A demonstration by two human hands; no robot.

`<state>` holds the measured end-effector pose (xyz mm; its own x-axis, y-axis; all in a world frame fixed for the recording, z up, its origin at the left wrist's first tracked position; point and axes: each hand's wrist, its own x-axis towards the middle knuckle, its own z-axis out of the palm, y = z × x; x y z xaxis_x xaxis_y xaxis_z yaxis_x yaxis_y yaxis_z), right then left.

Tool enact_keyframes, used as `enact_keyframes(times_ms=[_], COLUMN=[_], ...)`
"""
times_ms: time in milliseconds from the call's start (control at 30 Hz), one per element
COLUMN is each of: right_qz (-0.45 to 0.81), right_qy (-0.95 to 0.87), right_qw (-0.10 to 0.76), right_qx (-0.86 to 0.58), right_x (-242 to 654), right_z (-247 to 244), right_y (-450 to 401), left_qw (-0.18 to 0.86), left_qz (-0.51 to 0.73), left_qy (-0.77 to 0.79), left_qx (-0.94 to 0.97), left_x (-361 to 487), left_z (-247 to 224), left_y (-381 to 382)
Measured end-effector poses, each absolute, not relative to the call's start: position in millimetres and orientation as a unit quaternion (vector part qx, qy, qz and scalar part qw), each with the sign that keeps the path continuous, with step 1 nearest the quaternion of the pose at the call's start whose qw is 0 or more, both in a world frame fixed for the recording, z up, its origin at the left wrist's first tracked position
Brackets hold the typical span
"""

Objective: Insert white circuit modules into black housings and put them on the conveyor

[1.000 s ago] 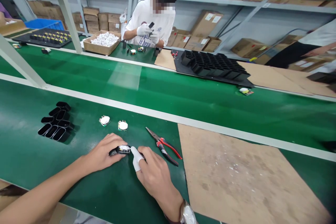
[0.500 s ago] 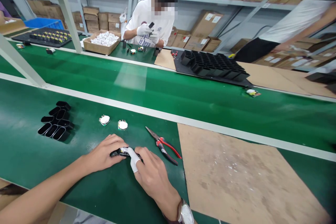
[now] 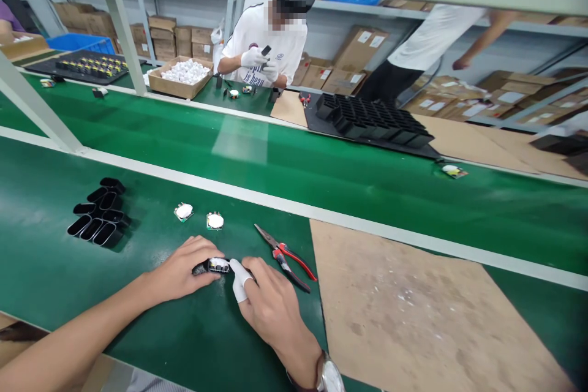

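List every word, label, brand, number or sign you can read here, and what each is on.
"is bean", possibly cut off: on the white shirt of the gloved co-worker; the line above is partly covered.
Small chest emblem: too small to read.
White labels on cardboard boxes: too small.
Watch: too blurred.

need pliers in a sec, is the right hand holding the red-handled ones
No, the pliers lie on the green tabletop beside the right hand, with none of its fingers around them.
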<state>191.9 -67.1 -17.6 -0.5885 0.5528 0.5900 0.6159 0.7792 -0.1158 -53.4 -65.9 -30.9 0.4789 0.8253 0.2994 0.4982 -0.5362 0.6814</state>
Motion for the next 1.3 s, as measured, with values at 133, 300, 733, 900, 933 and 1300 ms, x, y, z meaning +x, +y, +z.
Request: enact_keyframes(times_ms=[133,300,733,900,933,1300], right_qz=[-0.049,-0.054,-0.064,-0.051,-0.050,-0.079], right_qy=[-0.891,-0.893,-0.903,-0.893,-0.896,-0.866], right_qw=[0.308,0.309,0.272,0.301,0.296,0.267], right_qx=[-0.331,-0.321,-0.325,-0.330,-0.327,-0.415], right_x=[189,184,184,187,187,203], right_z=[-18,-15,-9,-12,-12,-33], right_y=[-67,-69,-70,-68,-68,-49], left_qw=[0.264,0.262,0.254,0.251,0.251,0.224], left_qz=[0.310,0.317,0.309,0.312,0.312,0.360], left_qy=[0.404,0.394,0.396,0.396,0.397,0.380], left_qx=[0.819,0.822,0.826,0.826,0.826,0.822], left_x=[-53,-53,-53,-52,-52,-63], left_z=[-32,-33,-35,-33,-33,-25], left_y=[-66,-66,-66,-66,-66,-67])
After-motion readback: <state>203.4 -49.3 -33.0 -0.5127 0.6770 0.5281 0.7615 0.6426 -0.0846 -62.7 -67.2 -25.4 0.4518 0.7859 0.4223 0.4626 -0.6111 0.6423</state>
